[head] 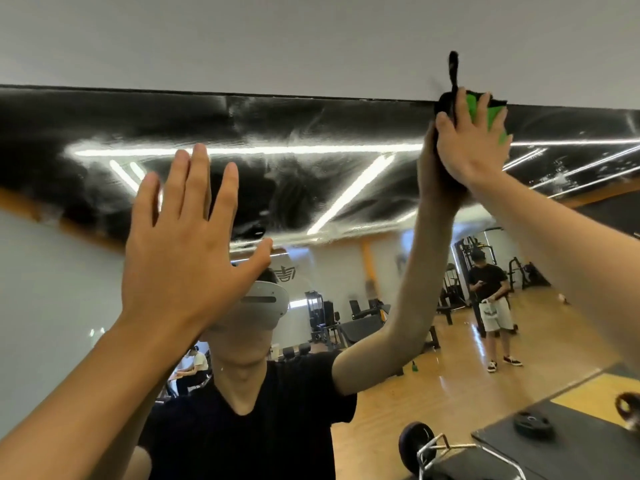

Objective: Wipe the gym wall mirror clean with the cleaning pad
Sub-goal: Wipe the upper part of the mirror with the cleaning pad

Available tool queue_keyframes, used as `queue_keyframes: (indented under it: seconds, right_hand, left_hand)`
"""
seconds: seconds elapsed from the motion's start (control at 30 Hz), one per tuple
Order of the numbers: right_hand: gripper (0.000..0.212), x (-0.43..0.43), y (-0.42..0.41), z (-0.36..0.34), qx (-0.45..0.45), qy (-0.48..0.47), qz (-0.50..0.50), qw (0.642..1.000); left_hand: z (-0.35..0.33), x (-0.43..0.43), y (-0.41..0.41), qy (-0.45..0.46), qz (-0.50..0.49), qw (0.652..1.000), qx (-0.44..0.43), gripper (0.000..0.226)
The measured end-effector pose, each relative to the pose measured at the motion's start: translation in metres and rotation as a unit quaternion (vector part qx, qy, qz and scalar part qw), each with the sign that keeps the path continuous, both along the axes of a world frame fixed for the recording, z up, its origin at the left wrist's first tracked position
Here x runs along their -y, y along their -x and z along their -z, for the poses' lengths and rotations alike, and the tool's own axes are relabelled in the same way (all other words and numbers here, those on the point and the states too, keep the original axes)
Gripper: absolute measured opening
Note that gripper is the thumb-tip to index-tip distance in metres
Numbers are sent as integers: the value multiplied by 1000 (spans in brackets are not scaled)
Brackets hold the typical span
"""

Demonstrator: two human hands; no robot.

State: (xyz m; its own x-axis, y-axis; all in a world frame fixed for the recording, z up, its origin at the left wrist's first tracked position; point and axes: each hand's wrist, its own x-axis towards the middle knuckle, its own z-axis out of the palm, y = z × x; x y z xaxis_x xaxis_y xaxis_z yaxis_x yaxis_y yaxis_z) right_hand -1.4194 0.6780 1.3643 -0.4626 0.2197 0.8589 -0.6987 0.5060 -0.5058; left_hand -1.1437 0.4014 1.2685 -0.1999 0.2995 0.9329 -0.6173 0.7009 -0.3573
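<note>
The right hand [472, 147] presses a green and black cleaning pad [485, 112] flat against the top edge of the large gym wall mirror [311, 188], high on the right, its fingers spread straight over the pad. A black loop juts up from the pad onto the white wall [242, 39]. The left hand [180, 247] is raised on the left with fingers straight and spread, holding nothing.

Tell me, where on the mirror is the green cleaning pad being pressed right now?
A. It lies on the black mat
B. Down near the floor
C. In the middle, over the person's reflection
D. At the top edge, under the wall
D: the right hand presses the green cleaning pad flat at the mirror's top edge, just under the white wall.
</note>
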Motion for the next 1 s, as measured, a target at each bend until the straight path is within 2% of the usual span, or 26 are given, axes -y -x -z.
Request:
queue_keyframes:
  seconds: [0.07, 0.13, 0.23, 0.33, 0.37, 0.43, 0.57, 0.63, 0.7, 0.8, 0.9, 1.0]
  right_hand:
    - [64, 35, -35, -1, -46, -20, -10, 999]
    - [62, 79, -76, 8, -135, -76, -10, 988]
    - [62, 127, -126, 39, -257, -172, -18, 951]
    - [60, 120, -116, 65, -335, -244, -15, 910]
    - [60, 106, -102, 66, -340, -247, -12, 908]
    - [61, 71, -65, 65, -300, -215, 0, 929]
    - [66, -5, 9, 62, -106, -80, 21, 991]
    - [65, -14, 14, 58, -14, -10, 6, 1000]
    - [63, 10, -11, 53, 25, 28, -14, 999]
    - [63, 75, -73, 58, -79, -19, -29, 996]
    - [63, 124, -125, 94, -207, -115, -28, 971]
    - [59, 116, -117, 133, -278, -203, -25, 938]
  left_hand:
    - [0, 0, 0, -3, 0, 1000, 2, 92]
    - [0, 1, 1, -2, 1, 1000, 0, 92]
    - [0, 1, 0, 3, 9, 1000, -2, 91]
    - [0, 1, -1, 7, 12, 1000, -5, 90]
    - [0, 1, -1, 6, 12, 1000, -6, 90]
    - [0, 1, 0, 5, 9, 1000, -4, 90]
    - [0, -1, 0, -3, 15, 1000, -6, 90]
    - [0, -2, 0, -8, 17, 1000, -4, 91]
    - [0, -3, -1, -13, 18, 1000, 0, 92]
    - [1, -2, 0, -15, 21, 1000, -2, 92]
    - [1, -1, 0, -7, 27, 1000, -5, 91]
    - [1, -1, 0, -3, 26, 1000, -7, 89]
